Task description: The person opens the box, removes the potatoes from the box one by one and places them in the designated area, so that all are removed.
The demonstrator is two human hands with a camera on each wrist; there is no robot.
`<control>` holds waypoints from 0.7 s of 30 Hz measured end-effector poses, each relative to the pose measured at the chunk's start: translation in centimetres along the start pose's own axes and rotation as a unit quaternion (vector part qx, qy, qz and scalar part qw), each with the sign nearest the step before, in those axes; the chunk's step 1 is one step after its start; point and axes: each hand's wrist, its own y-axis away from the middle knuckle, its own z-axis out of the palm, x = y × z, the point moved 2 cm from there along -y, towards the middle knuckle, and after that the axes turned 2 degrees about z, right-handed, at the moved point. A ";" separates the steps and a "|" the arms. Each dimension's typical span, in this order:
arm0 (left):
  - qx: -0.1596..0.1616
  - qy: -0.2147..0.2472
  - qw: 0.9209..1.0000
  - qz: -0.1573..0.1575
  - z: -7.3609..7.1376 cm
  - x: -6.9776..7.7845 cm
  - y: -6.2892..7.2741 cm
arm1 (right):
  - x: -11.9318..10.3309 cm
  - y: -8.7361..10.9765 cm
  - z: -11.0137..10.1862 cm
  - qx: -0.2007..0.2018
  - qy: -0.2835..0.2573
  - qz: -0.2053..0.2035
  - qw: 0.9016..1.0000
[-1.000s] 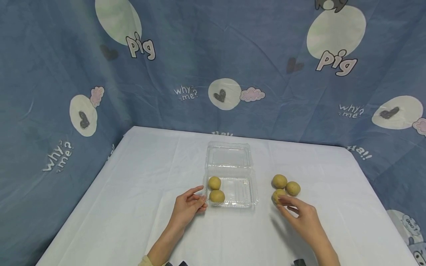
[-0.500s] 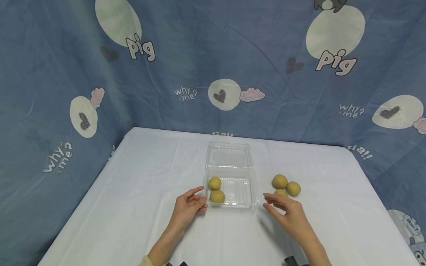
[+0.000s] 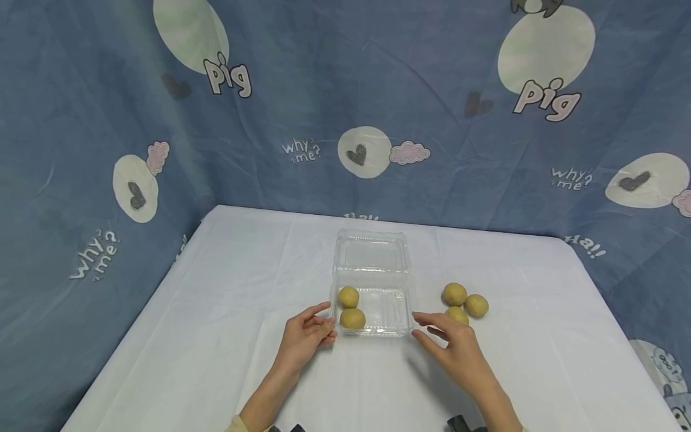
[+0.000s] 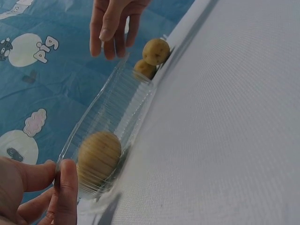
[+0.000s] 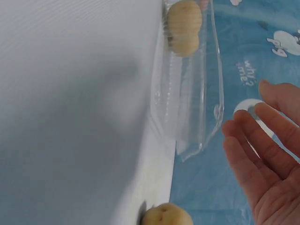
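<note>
Left hand (image 3: 306, 337) pinches the clear container (image 3: 383, 306) at its left rim, right hand (image 3: 450, 345) empty, fingers loosely parted by its right edge, two potatoes (image 3: 352, 318) inside, three loose potatoes (image 3: 477, 306) right!

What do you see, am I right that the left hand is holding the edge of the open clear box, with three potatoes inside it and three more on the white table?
Nearly! Only two potatoes are inside the clear box, not three; the head view shows it. The left hand does hold its edge, and three potatoes do lie on the white table.
</note>
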 end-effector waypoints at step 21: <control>0.004 -0.002 1.000 -0.004 0.0 0.2 0.0 | -1.2 -2.0 2.3 -0.052 -0.007 -0.002 0.999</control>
